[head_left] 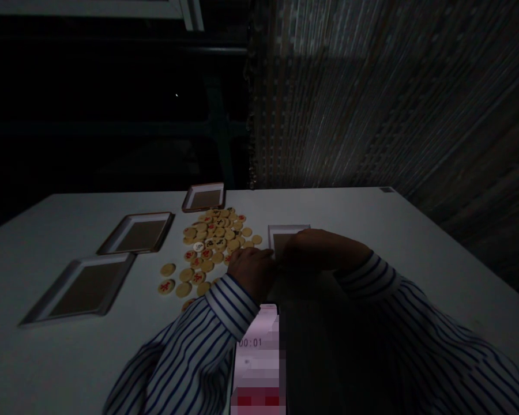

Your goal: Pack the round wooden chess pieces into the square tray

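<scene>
My left hand (251, 266) is closed, its fingers curled, at the right edge of a spread of round wooden Chinese chess pieces (218, 242). Beside it my right hand (313, 249) bends over a pale-rimmed tray (289, 228), partly covering it. The fingers of both hands come together in dark shadow at the tray's near left side. Whatever lies between them is hidden. Some pieces show red or black characters, others are face down. One white piece (199, 246) lies among them.
Two brown-rimmed trays (166, 231) (204, 208) and a greyish tray (112, 288) stand left of and behind the pieces on the white table (354, 210). A lit phone (259, 357) reading 00:01 is close in front of me. A patterned curtain (328, 115) hangs behind the table.
</scene>
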Demonstrator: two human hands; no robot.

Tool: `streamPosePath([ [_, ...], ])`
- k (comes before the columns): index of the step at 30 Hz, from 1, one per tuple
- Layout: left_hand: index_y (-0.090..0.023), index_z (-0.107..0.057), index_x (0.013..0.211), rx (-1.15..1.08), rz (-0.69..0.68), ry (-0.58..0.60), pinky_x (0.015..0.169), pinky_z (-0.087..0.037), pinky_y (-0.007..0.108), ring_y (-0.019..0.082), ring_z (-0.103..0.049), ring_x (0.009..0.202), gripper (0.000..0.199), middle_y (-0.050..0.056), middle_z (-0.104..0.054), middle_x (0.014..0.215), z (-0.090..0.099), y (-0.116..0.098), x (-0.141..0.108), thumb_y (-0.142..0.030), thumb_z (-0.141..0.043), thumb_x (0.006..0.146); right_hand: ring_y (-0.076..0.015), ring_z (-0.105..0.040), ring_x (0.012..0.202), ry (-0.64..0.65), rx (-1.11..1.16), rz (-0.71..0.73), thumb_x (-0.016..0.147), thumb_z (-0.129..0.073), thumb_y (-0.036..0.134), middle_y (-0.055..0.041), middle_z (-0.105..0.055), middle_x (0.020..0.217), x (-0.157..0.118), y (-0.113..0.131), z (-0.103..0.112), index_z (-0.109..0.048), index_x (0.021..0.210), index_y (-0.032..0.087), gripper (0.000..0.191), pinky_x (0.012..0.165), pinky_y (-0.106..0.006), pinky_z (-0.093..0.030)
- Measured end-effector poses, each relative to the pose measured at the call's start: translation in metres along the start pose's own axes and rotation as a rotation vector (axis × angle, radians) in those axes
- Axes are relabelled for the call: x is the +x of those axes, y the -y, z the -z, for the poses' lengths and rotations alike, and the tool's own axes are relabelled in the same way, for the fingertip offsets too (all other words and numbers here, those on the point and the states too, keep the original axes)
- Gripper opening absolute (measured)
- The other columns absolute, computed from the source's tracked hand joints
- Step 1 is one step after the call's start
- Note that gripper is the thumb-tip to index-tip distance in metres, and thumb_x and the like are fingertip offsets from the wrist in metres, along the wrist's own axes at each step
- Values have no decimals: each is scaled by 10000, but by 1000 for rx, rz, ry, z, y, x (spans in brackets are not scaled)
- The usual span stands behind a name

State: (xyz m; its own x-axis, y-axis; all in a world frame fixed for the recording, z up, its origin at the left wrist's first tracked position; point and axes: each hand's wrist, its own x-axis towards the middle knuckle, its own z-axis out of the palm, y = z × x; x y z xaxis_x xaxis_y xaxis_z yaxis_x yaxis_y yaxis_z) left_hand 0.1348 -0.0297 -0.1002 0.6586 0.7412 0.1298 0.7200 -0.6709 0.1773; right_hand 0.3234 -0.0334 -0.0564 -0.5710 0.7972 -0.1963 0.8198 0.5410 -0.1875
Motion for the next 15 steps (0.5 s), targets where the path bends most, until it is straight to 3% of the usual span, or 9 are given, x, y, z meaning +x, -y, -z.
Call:
streamPosePath([
  [8,-293,-659,890,26,-3,19,815,-371,410,230,-549,982,212,-3,-603,1134,1,0,1,-296,-467,800,-119,-572,641,-92,-6,52,802,-481,243,-44,-663,818,-3,4,-1,-644,875,186,187,566,-227,-387],
  [15,-304,-658,880,-6,9,7,819,-363,414,238,-545,997,193,-12,-605,1131,2,0,1,-299,-488,789,-108,-580,666,-27,16,56,800,-488,259,-38,-657,898,-1,4,1,-636,922,204,200,583,-221,-414],
])
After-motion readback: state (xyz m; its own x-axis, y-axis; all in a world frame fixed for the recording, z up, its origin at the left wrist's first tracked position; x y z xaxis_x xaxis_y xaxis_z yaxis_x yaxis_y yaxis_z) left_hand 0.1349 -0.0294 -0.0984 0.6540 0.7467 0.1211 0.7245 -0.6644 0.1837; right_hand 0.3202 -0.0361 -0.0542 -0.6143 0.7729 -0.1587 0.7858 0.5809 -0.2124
